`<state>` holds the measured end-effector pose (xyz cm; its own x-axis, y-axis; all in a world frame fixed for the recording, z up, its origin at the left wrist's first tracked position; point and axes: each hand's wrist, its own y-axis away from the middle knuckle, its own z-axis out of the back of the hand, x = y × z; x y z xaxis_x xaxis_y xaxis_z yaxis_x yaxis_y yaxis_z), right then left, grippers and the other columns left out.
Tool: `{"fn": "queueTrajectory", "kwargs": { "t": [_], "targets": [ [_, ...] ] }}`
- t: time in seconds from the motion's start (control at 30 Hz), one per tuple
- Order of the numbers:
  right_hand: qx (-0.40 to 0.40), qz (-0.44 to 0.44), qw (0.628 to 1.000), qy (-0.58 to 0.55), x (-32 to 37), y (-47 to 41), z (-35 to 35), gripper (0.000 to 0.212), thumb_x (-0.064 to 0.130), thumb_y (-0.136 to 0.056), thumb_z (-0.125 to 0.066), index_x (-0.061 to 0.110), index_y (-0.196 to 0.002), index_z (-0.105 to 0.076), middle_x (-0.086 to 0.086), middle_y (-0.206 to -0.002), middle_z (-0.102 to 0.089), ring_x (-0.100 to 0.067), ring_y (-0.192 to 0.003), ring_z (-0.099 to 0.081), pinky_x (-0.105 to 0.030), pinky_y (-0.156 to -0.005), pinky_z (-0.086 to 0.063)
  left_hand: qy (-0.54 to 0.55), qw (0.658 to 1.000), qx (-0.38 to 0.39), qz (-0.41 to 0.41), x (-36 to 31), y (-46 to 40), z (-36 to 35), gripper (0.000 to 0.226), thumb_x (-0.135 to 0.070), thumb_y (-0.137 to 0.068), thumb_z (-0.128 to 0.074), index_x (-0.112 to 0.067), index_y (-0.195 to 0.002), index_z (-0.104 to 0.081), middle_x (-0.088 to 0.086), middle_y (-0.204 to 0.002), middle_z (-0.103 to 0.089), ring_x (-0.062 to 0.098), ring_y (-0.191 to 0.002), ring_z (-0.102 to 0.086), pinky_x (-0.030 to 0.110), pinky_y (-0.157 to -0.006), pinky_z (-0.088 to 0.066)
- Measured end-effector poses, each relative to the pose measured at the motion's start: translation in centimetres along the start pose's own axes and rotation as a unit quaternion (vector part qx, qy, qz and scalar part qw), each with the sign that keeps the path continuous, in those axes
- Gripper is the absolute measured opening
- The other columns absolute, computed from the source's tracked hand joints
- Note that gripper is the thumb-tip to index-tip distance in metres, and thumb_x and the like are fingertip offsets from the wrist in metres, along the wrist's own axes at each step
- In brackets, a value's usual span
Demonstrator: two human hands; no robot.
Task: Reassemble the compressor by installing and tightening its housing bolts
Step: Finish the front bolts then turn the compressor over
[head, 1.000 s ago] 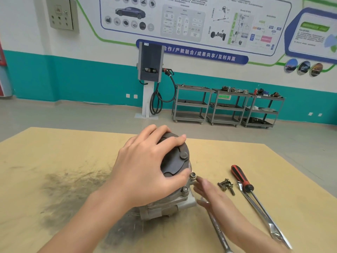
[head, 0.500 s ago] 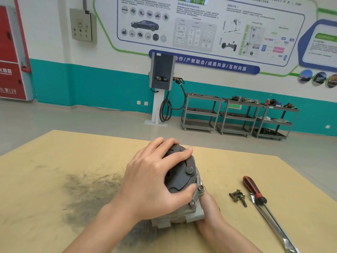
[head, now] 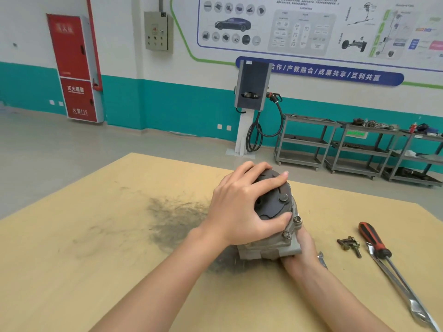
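The grey compressor stands on the wooden table, its dark round clutch plate facing up and to the right. My left hand grips that plate from above, thumb at its lower rim. My right hand holds the housing's lower right side, its fingers hidden behind the body. Two bolt heads sit in the housing flange near my left thumb. A few loose bolts lie to the right of the compressor.
A red-handled screwdriver and a long metal bar lie at the right. A wrench end shows beside my right wrist. A dark greasy smear marks the table to the left. Shelving carts stand beyond on the floor.
My right hand left the flange bolt and slid down around the housing's right side. My left hand kept its grip on the plate. The view swung left.
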<state>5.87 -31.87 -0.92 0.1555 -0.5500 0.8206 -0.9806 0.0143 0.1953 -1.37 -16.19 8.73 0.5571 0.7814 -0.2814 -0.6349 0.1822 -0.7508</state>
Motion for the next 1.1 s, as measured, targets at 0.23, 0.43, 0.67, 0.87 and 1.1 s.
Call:
{"fn": "queueTrajectory", "kwargs": {
  "t": [0.23, 0.43, 0.67, 0.87, 1.1],
  "targets": [
    [-0.017, -0.001, 1.0, -0.009, -0.1, 0.5, 0.1, 0.043, 0.031, -0.102, -0.04, 0.017, -0.081, -0.075, -0.009, -0.085, -0.076, -0.024, -0.07, -0.073, -0.036, -0.058, -0.058, -0.015, 1.0, -0.011, -0.018, -0.2, 0.5, 0.1, 0.06, -0.058, -0.072, -0.056, -0.038, -0.128, -0.057, -0.013, -0.128, -0.051, 0.008, -0.122, -0.043, 0.031, -0.093, -0.044],
    [-0.024, -0.017, 0.999, -0.018, -0.2, 0.4, -0.2, 0.04, 0.033, -0.102, -0.036, 0.01, -0.1, -0.07, -0.014, -0.095, -0.075, -0.03, -0.085, -0.07, -0.04, -0.071, -0.053, -0.01, 0.999, -0.034, -0.041, -0.3, 1.6, 0.1, 0.061, -0.054, -0.07, -0.062, -0.034, -0.128, -0.059, -0.01, -0.127, -0.051, 0.012, -0.121, -0.045, 0.033, -0.092, -0.045],
    [-0.044, -0.017, 0.999, -0.013, -0.2, 0.4, -0.2, 0.037, 0.028, -0.101, -0.038, 0.008, -0.093, -0.068, -0.012, -0.082, -0.075, -0.03, -0.079, -0.068, -0.042, -0.071, -0.054, -0.01, 0.999, -0.025, -0.043, 0.2, 1.5, 0.1, 0.063, -0.056, -0.072, -0.061, -0.036, -0.131, -0.055, -0.013, -0.129, -0.049, 0.006, -0.122, -0.041, 0.027, -0.093, -0.04],
    [-0.052, -0.023, 0.998, -0.006, -0.2, 0.4, -0.2, 0.037, 0.029, -0.102, -0.037, 0.007, -0.103, -0.066, -0.016, -0.097, -0.07, -0.034, -0.09, -0.064, -0.052, -0.094, -0.05, -0.01, 0.999, -0.019, -0.043, 0.5, 1.2, 0.2, 0.061, -0.056, -0.073, -0.06, -0.038, -0.131, -0.053, -0.015, -0.128, -0.048, 0.004, -0.122, -0.04, 0.024, -0.092, -0.038],
    [-0.072, -0.026, 0.997, 0.016, -0.3, 0.4, -0.1, 0.034, 0.028, -0.101, -0.039, 0.009, -0.1, -0.067, -0.012, -0.088, -0.073, -0.03, -0.08, -0.067, -0.042, -0.071, -0.054, 0.001, 0.999, -0.007, -0.046, 0.8, 1.2, 0.5, 0.059, -0.054, -0.075, -0.06, -0.035, -0.131, -0.054, -0.013, -0.129, -0.048, 0.007, -0.122, -0.042, 0.028, -0.094, -0.042]
  ]
}}
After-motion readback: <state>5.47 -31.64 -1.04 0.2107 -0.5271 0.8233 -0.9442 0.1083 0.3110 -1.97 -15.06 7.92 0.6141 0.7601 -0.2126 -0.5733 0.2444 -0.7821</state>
